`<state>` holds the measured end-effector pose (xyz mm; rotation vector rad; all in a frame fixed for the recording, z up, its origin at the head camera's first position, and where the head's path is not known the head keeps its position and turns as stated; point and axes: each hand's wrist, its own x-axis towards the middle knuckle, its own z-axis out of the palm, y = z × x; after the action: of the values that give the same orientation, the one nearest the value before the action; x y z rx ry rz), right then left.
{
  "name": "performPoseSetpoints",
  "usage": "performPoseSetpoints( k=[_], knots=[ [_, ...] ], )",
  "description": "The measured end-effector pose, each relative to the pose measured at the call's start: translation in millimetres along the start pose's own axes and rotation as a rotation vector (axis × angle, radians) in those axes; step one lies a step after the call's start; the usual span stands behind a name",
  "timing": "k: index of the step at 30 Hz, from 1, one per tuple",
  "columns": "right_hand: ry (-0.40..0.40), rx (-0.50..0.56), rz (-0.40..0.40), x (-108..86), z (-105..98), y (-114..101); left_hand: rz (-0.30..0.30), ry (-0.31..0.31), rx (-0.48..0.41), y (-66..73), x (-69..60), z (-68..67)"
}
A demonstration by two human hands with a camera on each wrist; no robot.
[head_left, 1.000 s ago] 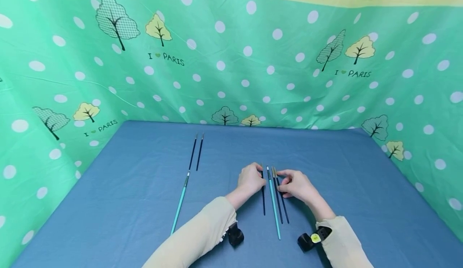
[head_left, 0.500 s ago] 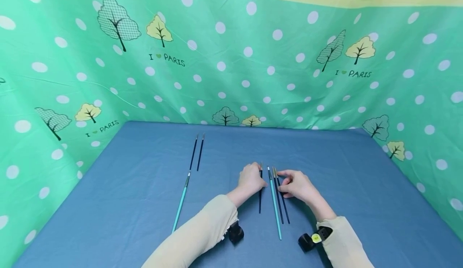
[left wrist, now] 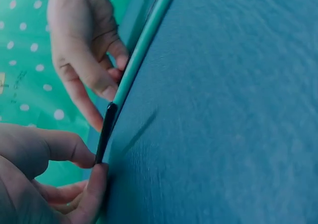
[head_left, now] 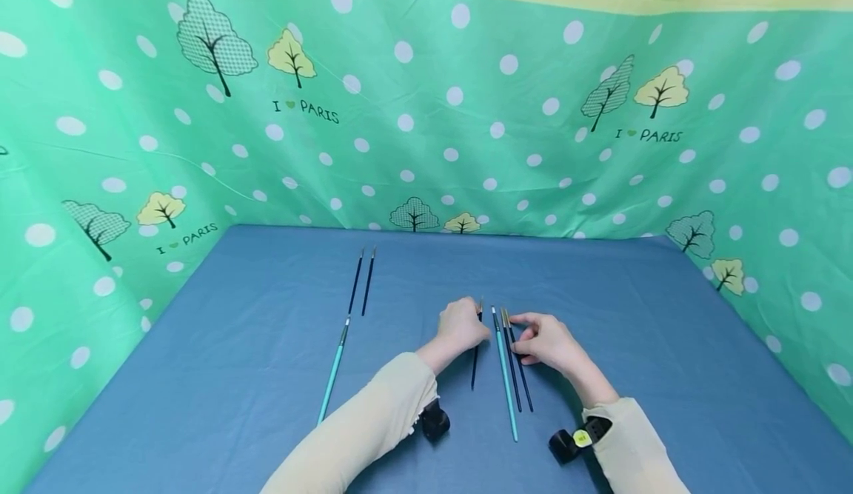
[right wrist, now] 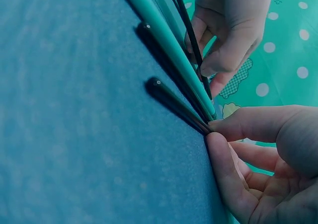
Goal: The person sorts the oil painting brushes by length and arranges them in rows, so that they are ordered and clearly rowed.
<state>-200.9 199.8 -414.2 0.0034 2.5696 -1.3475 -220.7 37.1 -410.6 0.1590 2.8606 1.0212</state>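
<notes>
Left hand (head_left: 461,325): thumb and finger pinching a dark paintbrush (head_left: 474,364), beside a teal paintbrush (head_left: 506,383)
Right hand (head_left: 546,342): likewise pinching the rightmost brush (head_left: 525,386), on the worktop (head_left: 233,405)
Farther left: two slim brushes (head_left: 369,283), another teal brush (head_left: 332,379)

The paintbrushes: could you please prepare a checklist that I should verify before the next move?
1. Left grip pinches a dark brush: ok.
2. Its handle end is raised off the blue cloth: ok, its shadow falls apart from it.
3. Right grip has thumb and finger on the rightmost dark brush: ok.
4. That brush's tip is separate from the neighbouring dark brush: cannot tell, they crowd together.
5. Two far dark brushes lie apart: ok.
6. Left teal brush is clear of the sleeve: cannot tell.
</notes>
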Motion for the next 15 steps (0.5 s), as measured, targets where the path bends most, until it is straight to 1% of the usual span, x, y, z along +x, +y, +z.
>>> performPoseSetpoints(
  k=[5, 7, 11, 15],
  knots=[
    [0.011, -0.005, 0.016, 0.1, 0, 0, -0.080, -0.041, -0.150, -5.1, 2.7, -1.8],
    [0.010, -0.004, 0.017, 0.1, 0, 0, -0.109, -0.072, -0.205, -6.5, 3.1, -3.0],
    [0.002, -0.002, 0.017, -0.3, 0, -1, -0.135, -0.109, -0.273, -12.6, 4.7, -8.0],
    [-0.005, -0.006, 0.011, -0.9, 0, -1, -0.133, -0.119, -0.309, -23.7, 8.8, -19.4]
  ],
)
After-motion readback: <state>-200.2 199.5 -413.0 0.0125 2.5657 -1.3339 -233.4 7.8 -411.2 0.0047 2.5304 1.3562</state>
